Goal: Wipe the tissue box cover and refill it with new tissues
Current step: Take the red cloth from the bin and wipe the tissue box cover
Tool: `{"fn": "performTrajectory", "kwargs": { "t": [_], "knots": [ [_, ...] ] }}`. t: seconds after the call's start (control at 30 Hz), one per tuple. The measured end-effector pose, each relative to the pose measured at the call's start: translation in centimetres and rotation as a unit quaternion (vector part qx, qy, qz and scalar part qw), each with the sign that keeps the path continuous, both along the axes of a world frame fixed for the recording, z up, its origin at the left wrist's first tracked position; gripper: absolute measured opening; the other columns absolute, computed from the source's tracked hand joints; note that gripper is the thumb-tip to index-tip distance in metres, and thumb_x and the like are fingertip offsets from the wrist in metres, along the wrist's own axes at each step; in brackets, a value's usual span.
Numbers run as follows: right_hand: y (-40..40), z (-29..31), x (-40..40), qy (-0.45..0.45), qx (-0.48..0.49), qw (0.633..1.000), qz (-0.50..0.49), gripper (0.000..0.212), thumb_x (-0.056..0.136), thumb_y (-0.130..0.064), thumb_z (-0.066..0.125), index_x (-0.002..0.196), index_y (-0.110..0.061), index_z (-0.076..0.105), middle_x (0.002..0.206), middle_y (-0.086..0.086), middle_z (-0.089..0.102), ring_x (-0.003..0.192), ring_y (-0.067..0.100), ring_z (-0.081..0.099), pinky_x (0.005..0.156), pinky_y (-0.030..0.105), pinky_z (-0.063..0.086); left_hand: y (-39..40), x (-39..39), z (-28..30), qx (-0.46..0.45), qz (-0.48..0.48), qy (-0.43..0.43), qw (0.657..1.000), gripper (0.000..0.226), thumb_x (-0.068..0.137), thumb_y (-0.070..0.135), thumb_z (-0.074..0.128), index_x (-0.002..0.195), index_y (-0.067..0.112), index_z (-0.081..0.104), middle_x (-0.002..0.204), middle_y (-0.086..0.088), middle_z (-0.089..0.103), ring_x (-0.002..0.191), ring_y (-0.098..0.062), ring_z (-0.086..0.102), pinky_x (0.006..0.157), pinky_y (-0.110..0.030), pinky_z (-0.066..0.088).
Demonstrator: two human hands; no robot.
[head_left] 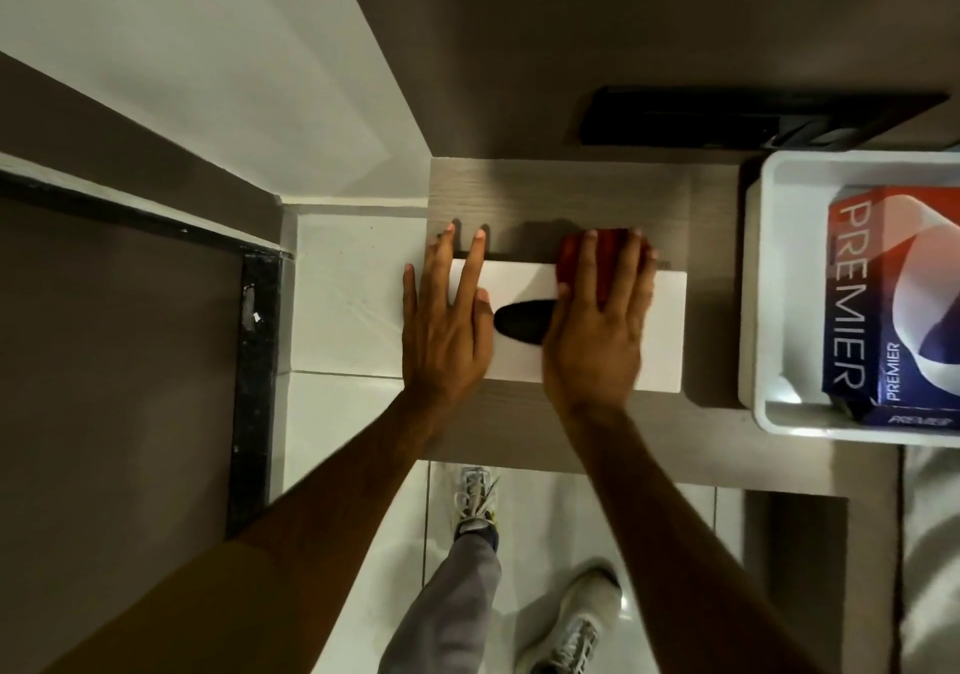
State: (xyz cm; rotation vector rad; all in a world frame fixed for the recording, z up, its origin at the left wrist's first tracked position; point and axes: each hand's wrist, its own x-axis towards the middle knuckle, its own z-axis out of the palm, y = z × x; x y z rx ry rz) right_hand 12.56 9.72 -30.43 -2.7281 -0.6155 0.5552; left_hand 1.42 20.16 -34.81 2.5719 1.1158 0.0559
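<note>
My right hand [597, 330] presses the red cloth [605, 262] flat (fingers spread) on the tissue box cover [660, 330], which runs left-right, my left hand [447, 330] pinning its left end.

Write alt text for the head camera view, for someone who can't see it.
Seen from above, a left hand steadies a white tissue box cover on a wooden shelf while the right hand presses a red cloth onto its top. A Premier tissue pack sits in a white bin to the right.
</note>
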Motion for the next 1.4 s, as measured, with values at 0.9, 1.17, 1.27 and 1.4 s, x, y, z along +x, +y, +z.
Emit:
{"fn": "performTrajectory", "kwargs": {
  "t": [0.9, 1.17, 1.27, 1.4],
  "knots": [
    [-5.1, 0.2, -5.2, -0.004, 0.025, 0.997, -0.075, 0.063, 0.108, -0.034, 0.039, 0.164, -0.025, 0.011, 0.172, 0.008, -0.004, 0.158, 0.034, -0.005, 0.117, 0.06, 0.036, 0.2, 0.1, 0.3, 0.006, 0.001, 0.038, 0.999, 0.056, 0.107, 0.036, 0.026, 0.161, 0.03, 0.016, 0.171, -0.006, 0.013, 0.159, -0.025, 0.014, 0.128, -0.053, 0.015],
    [-8.5, -0.9, -3.1, -0.046, 0.048, 0.982, 0.18, 0.081, 0.096, -0.003, 0.057, 0.163, -0.024, 0.016, 0.172, 0.011, 0.005, 0.159, 0.03, 0.002, 0.121, 0.052, 0.034, -0.3, -0.2, 0.0, 0.028, 0.003, 0.045, 0.999, 0.054, 0.108, 0.035, 0.026, 0.161, 0.029, 0.019, 0.17, -0.008, 0.017, 0.158, -0.026, 0.016, 0.127, -0.055, 0.016],
    [-7.2, -0.7, -0.5, -0.035, 0.039, 0.998, -0.025, 0.061, 0.109, -0.033, 0.041, 0.163, -0.024, 0.015, 0.172, 0.01, 0.002, 0.159, 0.033, 0.001, 0.12, 0.056, 0.034, 0.0, 0.3, 0.3, 0.037, -0.002, 0.048, 0.998, 0.055, 0.107, 0.04, 0.021, 0.161, 0.029, 0.019, 0.17, -0.008, 0.018, 0.158, -0.027, 0.018, 0.127, -0.055, 0.016],
    [-2.7, -0.6, -1.1, -0.018, 0.06, 0.996, 0.062, 0.072, 0.104, -0.026, 0.05, 0.164, -0.026, 0.011, 0.172, 0.008, -0.002, 0.158, 0.034, -0.003, 0.115, 0.057, 0.039, -0.3, 0.6, 0.1, 0.029, 0.016, 0.043, 0.999, 0.055, 0.107, 0.038, 0.025, 0.161, 0.029, 0.017, 0.17, -0.007, 0.016, 0.158, -0.027, 0.017, 0.128, -0.054, 0.014]
  ]
}}
